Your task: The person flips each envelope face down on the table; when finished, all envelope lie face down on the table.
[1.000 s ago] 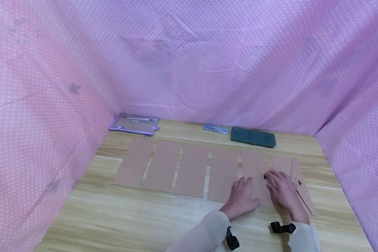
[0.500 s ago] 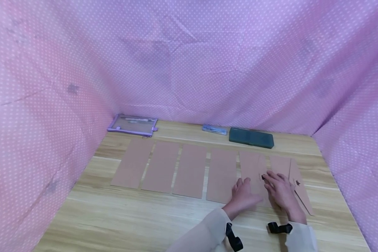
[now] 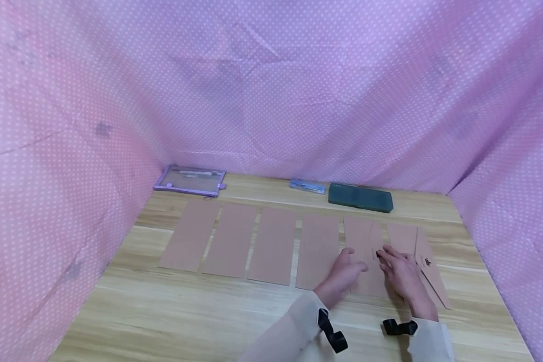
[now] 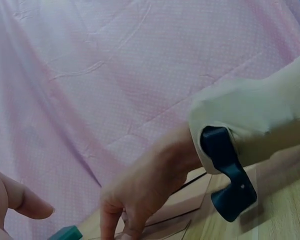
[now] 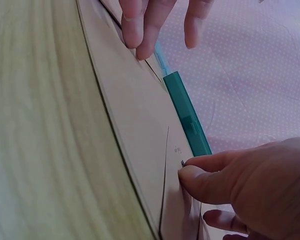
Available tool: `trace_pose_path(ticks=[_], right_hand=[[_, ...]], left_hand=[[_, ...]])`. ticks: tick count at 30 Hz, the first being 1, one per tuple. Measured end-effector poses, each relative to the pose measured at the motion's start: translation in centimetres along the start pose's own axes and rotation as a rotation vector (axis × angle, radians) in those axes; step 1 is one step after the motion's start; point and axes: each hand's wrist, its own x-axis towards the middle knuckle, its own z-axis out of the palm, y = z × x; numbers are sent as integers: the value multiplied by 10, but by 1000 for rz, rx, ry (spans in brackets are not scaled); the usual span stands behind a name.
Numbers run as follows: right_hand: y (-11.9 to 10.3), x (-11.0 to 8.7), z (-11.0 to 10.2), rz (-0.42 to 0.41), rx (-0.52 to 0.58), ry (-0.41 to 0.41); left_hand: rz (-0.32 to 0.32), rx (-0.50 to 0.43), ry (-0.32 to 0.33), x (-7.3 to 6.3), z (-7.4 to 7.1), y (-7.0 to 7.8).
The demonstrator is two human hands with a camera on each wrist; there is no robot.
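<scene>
My right hand point(image 3: 404, 274) bends over a brown paper envelope point(image 3: 357, 234), second from the right in a row. Its thumb and forefinger come together at the flap beside a small dark crown mark point(image 3: 377, 254), and seem to pinch the flap there in the right wrist view, where the flap edge point(image 5: 166, 175) shows as a slanted line. My left hand point(image 3: 341, 274) is at the left side of that envelope, fingers loose and thumb spread apart, holding nothing. The rightmost envelope point(image 3: 430, 274) has its own crown mark and a slightly raised flap.
Several plain brown envelopes point(image 3: 271, 246) lie side by side to the left on the wooden table point(image 3: 172, 317). Behind the row are a purple-edged mesh pouch point(image 3: 192, 191) with pens, a blue packet point(image 3: 307, 186) and a dark green case point(image 3: 359, 197). Pink dotted cloth point(image 3: 262, 100) surrounds the table.
My left hand has shifted slightly left and up, its thumb lifting off the near part of the envelope. My right hand stays at the crown mark, barely moving.
</scene>
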Motion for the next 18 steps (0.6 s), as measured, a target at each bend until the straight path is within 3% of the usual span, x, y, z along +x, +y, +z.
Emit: trace_pose_path(ticks=[3,9,13,18], right_hand=[[-1,0,1,-8,4,17],[-1,1,1,-50,-4,60],[-1,1,0,-52,-2,56],[-1,2,0,-71,5,60]], left_hand=[[16,62,20,-1,0,-1],[113,411,94,-4,3,-7],[150,403,114,-3,5,-9],[124,291,154,1,7,-7]])
